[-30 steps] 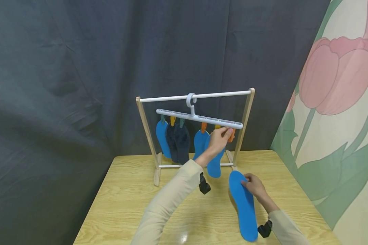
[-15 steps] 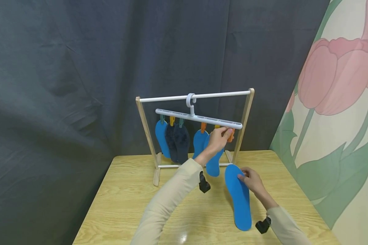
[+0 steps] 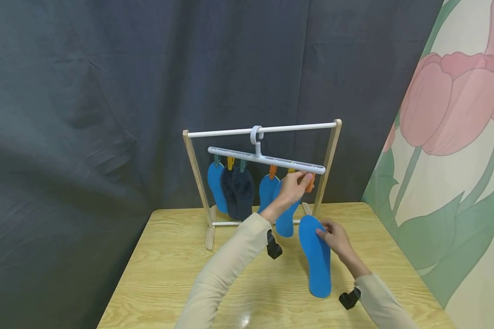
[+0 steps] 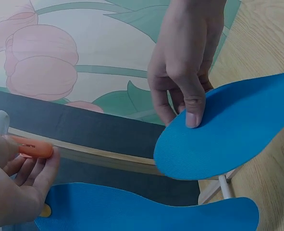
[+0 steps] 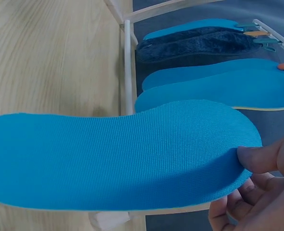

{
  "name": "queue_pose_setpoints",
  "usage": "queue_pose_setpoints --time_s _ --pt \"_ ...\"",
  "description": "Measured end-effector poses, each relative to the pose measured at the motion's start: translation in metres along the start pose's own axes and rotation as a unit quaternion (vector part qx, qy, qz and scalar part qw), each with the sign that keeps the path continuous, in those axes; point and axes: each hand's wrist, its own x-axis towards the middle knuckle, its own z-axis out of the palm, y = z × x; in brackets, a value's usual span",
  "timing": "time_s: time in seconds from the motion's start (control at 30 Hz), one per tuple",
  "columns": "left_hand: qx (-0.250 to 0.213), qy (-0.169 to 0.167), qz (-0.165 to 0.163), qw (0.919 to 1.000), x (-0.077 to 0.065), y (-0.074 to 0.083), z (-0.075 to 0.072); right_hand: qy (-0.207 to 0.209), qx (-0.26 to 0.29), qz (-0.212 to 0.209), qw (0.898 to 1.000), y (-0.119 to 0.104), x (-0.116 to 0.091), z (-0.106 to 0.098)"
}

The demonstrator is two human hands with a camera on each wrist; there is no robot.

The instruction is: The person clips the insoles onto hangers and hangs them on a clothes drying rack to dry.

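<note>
A light-grey clip hanger (image 3: 230, 153) hangs tilted, its right end lower. At that end my left hand (image 3: 291, 188) pinches an orange clothespin (image 4: 38, 148) between thumb and fingers. My right hand (image 3: 337, 238) grips a blue insole (image 3: 318, 262) near its upper end, thumb on the blue face and fingers behind. This insole slants downward over the table, below and apart from the orange clothespin. Beside the left hand another blue insole (image 4: 156, 211) hangs from a yellow clothespin (image 4: 45, 210), partly hidden by that hand in the head view.
The hanger hooks over the white top bar (image 3: 300, 127) of a wooden rack (image 3: 328, 160) standing on the table (image 3: 169, 274). Leftward hang a blue insole (image 3: 267, 192), dark fuzzy insoles (image 3: 244, 194) and a blue one (image 3: 217, 185), on coloured clothespins. A dark curtain (image 3: 107, 91) stands behind.
My right hand has carried the blue insole up and to the left, closer to the hanger's right end. The left hand stays at the orange clothespin.
</note>
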Motion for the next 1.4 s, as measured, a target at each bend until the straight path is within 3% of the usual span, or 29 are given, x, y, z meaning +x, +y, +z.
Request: queue_pose_setpoints --time_s 0.33,0.67,1.1,1.4 --pt "-0.051 -0.004 -0.023 0.9984 -0.001 -0.001 0.0 0.01 0.015 0.001 1.0 -0.014 0.002 0.001" --pt "-0.081 -0.005 -0.023 0.9964 0.002 -0.006 0.0 0.021 0.03 -0.002 0.999 -0.029 0.004 -0.006" --pt "-0.094 0.008 -0.043 0.9946 0.001 -0.001 0.003 0.042 0.057 -0.013 0.997 -0.047 0.004 -0.013" --pt "-0.061 0.029 -0.042 0.9968 0.002 0.003 0.004 0.061 0.076 -0.03 0.995 -0.056 0.002 -0.016"
